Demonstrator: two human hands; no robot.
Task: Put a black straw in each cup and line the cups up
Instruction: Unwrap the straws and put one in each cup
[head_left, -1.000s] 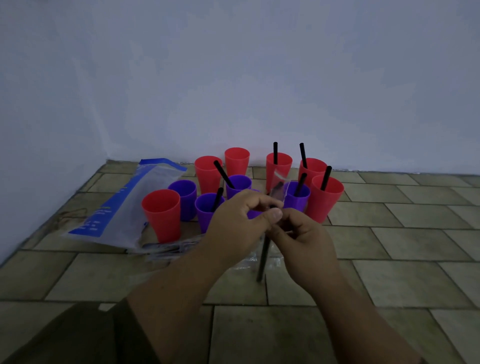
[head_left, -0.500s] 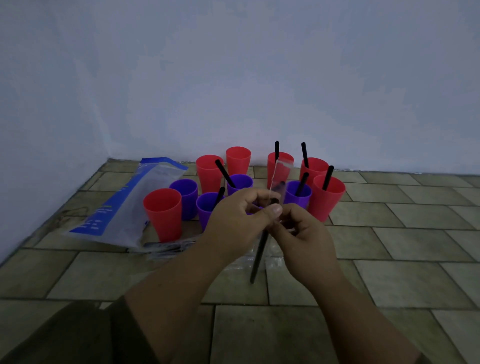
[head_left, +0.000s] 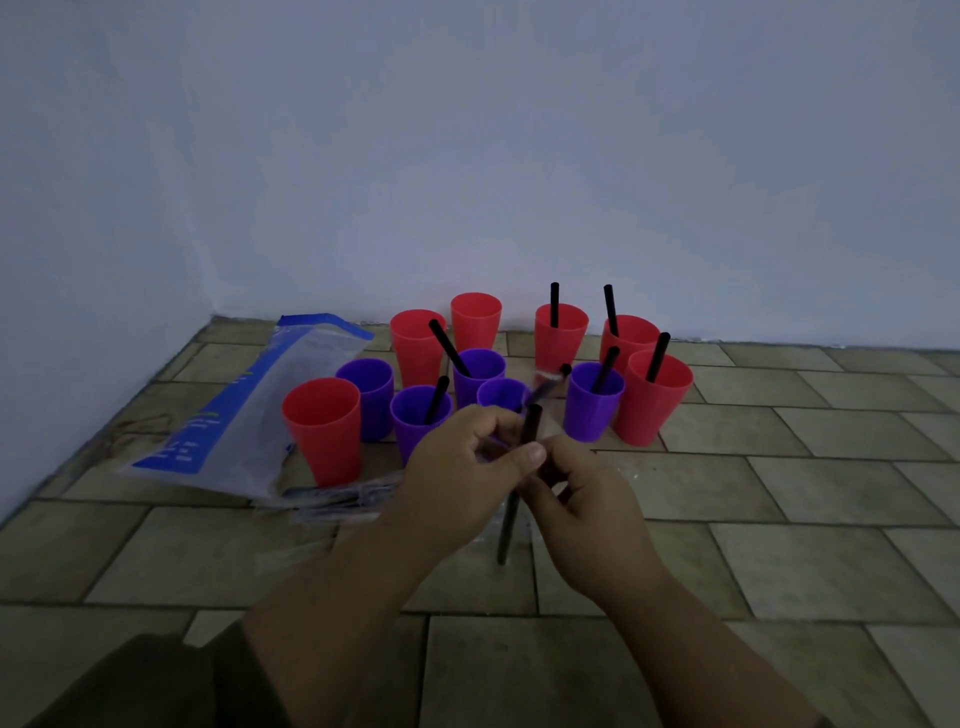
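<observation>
Both of my hands meet in front of the cups around one black straw (head_left: 530, 431). My left hand (head_left: 462, 462) pinches it with the thumb, and my right hand (head_left: 582, 493) grips it just below. The straw's lower end (head_left: 503, 551) hangs toward the floor. A clear wrapper (head_left: 545, 387) sticks out blurred above its bare top. Several red and purple cups stand clustered behind. The red cups on the right (head_left: 657, 400) and some purple cups (head_left: 592, 405) hold straws. The front left red cup (head_left: 322, 431) and a purple cup (head_left: 366, 395) have none.
A blue and clear plastic bag (head_left: 234, 415) lies left of the cups. More wrapped straws (head_left: 337, 501) lie on the tiled floor (head_left: 779, 493) beside my left wrist. Walls close the space behind the cups and on the left.
The clear wrapper stood upright over the straw's top before; now it has slid up off the tip and tilts right. The straw's top end is bare. My hands stayed in place.
</observation>
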